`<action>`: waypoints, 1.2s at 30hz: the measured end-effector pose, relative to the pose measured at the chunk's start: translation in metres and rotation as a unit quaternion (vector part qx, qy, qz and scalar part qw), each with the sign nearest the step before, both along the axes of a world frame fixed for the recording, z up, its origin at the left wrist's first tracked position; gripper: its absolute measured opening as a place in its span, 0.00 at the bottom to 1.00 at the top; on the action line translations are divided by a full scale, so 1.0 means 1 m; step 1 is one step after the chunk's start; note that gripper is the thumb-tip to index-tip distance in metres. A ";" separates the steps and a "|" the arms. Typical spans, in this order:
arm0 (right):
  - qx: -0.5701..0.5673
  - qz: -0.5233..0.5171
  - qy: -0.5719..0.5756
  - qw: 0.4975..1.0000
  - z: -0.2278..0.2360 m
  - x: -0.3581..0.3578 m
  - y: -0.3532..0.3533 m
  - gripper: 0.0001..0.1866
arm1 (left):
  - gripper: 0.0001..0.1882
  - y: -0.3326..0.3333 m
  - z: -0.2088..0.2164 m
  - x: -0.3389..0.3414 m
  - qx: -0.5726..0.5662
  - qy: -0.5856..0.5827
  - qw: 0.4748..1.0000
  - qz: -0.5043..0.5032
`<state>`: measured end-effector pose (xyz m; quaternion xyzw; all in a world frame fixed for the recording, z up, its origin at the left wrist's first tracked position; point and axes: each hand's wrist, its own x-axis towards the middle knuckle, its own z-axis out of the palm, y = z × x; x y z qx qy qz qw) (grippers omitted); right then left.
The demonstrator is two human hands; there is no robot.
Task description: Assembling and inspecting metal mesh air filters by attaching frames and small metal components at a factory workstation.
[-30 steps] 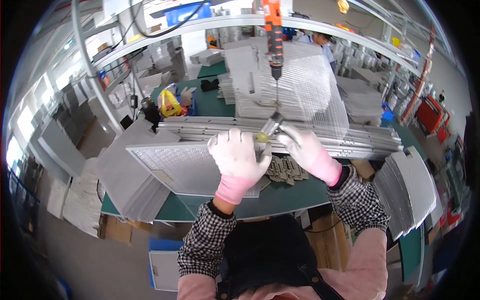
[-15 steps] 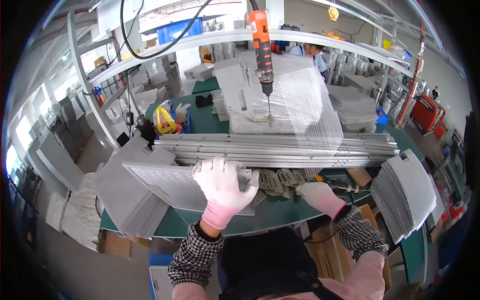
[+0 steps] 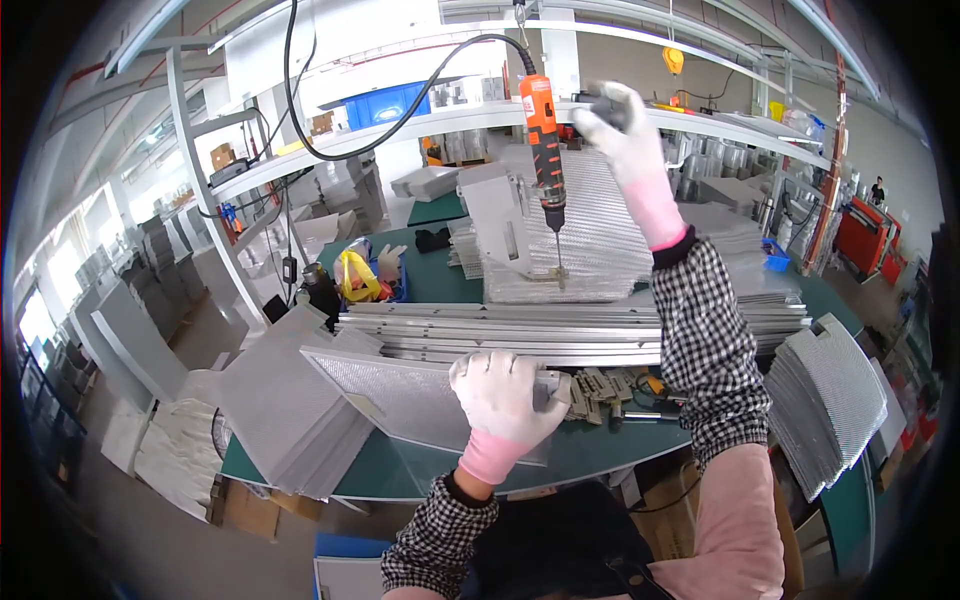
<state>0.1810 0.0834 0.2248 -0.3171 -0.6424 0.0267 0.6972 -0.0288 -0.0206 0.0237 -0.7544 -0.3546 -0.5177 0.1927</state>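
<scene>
A flat silver panel (image 3: 400, 405) with a mesh-like face leans tilted over the near edge of the green bench. My left hand (image 3: 505, 395), in a white glove with a pink cuff, is closed over its upper edge, beside a short metal piece (image 3: 547, 382). Raised high at the shelf bar, my gloved right hand (image 3: 628, 135) has its fingers curled apart. A dark shape shows between them, seemingly on the shelf behind. Left of that hand hangs an orange and black power screwdriver (image 3: 545, 150), its long bit pointing down.
Long aluminium profiles (image 3: 500, 335) lie across the bench behind the panel. Several small metal brackets (image 3: 598, 392) are heaped right of my left hand. Stacked sheets stand left (image 3: 290, 410) and right (image 3: 825, 405). Bubble-wrapped parts (image 3: 600, 220) lie farther back, near a blue bin (image 3: 400, 275).
My right hand has risen from the brackets to shelf height near the screwdriver. My left hand keeps its grip on the panel. The whole view has shifted slightly.
</scene>
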 end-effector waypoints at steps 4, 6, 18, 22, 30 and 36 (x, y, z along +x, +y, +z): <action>-0.221 0.016 -0.073 0.972 0.005 0.005 0.046 0.46 | 0.16 0.010 0.005 0.012 0.006 -0.047 0.998 -0.035; -0.279 0.108 -0.060 0.952 -0.007 0.002 0.078 0.35 | 0.17 0.011 0.013 0.014 0.023 -0.067 0.997 -0.014; -0.034 0.178 0.032 0.983 0.029 -0.074 -0.074 0.21 | 0.16 0.020 0.010 0.020 -0.031 -0.056 0.998 0.023; -0.053 0.133 0.024 0.989 0.033 -0.078 -0.081 0.23 | 0.14 0.022 0.007 0.020 -0.015 -0.061 0.998 0.015; -0.092 0.225 0.061 0.968 0.033 -0.084 -0.097 0.18 | 0.14 0.022 0.002 0.018 -0.001 -0.084 0.996 -0.033; -0.046 0.235 -0.123 0.963 -0.002 -0.071 -0.058 0.28 | 0.11 0.027 -0.013 0.020 0.000 -0.126 0.990 -0.068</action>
